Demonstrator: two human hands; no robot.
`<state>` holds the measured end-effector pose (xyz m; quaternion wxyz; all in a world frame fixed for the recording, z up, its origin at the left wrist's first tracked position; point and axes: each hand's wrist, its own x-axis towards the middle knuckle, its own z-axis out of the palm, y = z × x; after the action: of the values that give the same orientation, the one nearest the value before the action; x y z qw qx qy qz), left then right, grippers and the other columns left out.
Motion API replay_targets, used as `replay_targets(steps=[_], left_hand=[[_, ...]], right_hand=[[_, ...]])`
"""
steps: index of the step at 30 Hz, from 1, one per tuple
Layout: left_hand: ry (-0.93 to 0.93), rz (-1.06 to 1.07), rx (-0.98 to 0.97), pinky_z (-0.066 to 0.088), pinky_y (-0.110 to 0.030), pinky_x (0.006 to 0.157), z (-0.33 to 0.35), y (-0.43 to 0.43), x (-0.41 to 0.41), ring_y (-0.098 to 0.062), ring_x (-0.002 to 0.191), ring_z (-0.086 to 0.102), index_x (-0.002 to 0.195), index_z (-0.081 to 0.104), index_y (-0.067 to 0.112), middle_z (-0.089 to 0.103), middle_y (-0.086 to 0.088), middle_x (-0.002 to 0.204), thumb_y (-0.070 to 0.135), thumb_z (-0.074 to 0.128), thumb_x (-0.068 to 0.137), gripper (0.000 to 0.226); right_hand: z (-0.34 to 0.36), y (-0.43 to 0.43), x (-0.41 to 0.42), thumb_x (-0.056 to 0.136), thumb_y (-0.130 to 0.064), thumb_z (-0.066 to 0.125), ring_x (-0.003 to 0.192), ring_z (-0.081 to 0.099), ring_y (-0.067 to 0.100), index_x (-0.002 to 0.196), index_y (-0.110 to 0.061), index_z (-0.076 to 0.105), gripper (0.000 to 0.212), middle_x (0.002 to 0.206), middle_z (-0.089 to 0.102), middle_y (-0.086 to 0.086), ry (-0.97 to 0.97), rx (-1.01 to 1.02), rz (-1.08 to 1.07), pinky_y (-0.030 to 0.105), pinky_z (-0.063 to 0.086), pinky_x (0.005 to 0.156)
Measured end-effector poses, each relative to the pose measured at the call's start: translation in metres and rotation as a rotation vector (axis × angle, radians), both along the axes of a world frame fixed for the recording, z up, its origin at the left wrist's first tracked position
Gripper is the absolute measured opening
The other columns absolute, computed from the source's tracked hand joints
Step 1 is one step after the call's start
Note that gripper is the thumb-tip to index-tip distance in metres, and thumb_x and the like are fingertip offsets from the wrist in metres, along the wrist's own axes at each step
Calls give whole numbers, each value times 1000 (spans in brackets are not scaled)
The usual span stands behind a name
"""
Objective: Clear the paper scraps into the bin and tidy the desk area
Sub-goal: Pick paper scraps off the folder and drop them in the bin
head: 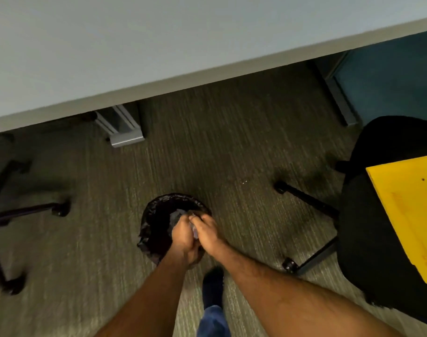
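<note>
A round bin (pixel 156 210) lined with a black bag stands on the carpet below the desk edge. Both my hands are pressed together right over its opening. My left hand (pixel 183 235) and my right hand (pixel 208 231) are cupped around a small wad of pale paper scraps (pixel 195 231), which shows only in the gap between the palms. More crumpled grey paper (pixel 176 215) lies inside the bin, just beyond my fingers. The pale desk top (pixel 134 49) fills the upper part of the view.
A black office chair (pixel 368 215) stands at the right with a yellow board (pixel 407 210) lying on its seat. Another chair's wheeled base (pixel 25 212) is at the left. A grey desk leg (pixel 124 132) stands behind the bin. My foot (pixel 213 283) is on the carpet.
</note>
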<state>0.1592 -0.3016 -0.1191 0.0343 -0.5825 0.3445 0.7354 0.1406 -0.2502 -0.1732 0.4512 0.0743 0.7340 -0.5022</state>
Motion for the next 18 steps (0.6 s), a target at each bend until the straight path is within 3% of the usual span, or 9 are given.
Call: replay_targets(steps=[2, 5, 7, 9, 10, 12, 15, 18], left_hand=[[21, 28, 62, 44, -28, 73, -4, -19, 16, -20, 83, 57, 91, 59, 5, 61, -13, 90, 28, 31, 103, 38], [10, 59, 49, 48, -35, 83, -11, -48, 35, -24, 95, 63, 117, 62, 1, 67, -15, 113, 39, 34, 100, 50], [13, 47, 83, 51, -40, 83, -12, -64, 44, -28, 97, 66, 119, 64, 4, 69, -15, 114, 49, 36, 97, 57], [12, 18, 80, 57, -37, 68, -11, -80, 52, -29, 88, 70, 113, 69, 9, 73, -15, 106, 52, 36, 97, 57], [-1, 15, 68, 58, -37, 64, -13, -86, 56, -29, 86, 71, 111, 70, 10, 74, -15, 104, 53, 35, 97, 57], [-1, 40, 85, 56, -42, 73, -19, -94, 66, -32, 93, 69, 107, 71, 13, 75, -13, 105, 57, 34, 95, 59], [-59, 4, -4, 52, -45, 86, -25, -98, 78, -32, 110, 63, 126, 63, 18, 69, -10, 121, 64, 41, 89, 63], [-145, -63, -104, 47, -37, 84, -31, -94, 76, -24, 109, 60, 127, 59, 15, 63, -8, 128, 46, 52, 92, 47]], right_hand=[[-4, -16, 8, 62, -61, 49, 99, 68, 22, 86, -47, 69, 34, 101, 74, 4, -27, -34, 51, 46, 53, 93], [8, -38, 9, 62, -65, 51, 109, 66, 18, 115, -35, 66, 62, 117, 71, -1, -65, -49, 151, 41, 49, 102], [12, -47, 7, 77, -55, 57, 118, 60, 17, 124, -28, 64, 54, 128, 65, -3, -88, -31, 198, 38, 43, 108], [8, -48, 3, 91, -35, 59, 121, 56, 17, 133, -23, 57, 44, 133, 60, -2, -95, -44, 223, 36, 42, 109], [3, -46, 2, 91, -31, 61, 118, 56, 17, 134, -21, 55, 45, 133, 59, -2, -91, -33, 222, 36, 43, 107], [-4, -38, 0, 88, -33, 64, 115, 56, 18, 138, -20, 52, 53, 135, 57, -1, -118, 46, 230, 36, 43, 106], [-7, -25, -7, 87, -31, 66, 127, 51, 24, 147, -22, 38, 67, 142, 50, 5, -139, 108, 222, 33, 44, 105], [-9, -10, -14, 85, -23, 69, 121, 56, 25, 137, -14, 51, 56, 134, 57, 9, -105, 181, 221, 31, 47, 99]])
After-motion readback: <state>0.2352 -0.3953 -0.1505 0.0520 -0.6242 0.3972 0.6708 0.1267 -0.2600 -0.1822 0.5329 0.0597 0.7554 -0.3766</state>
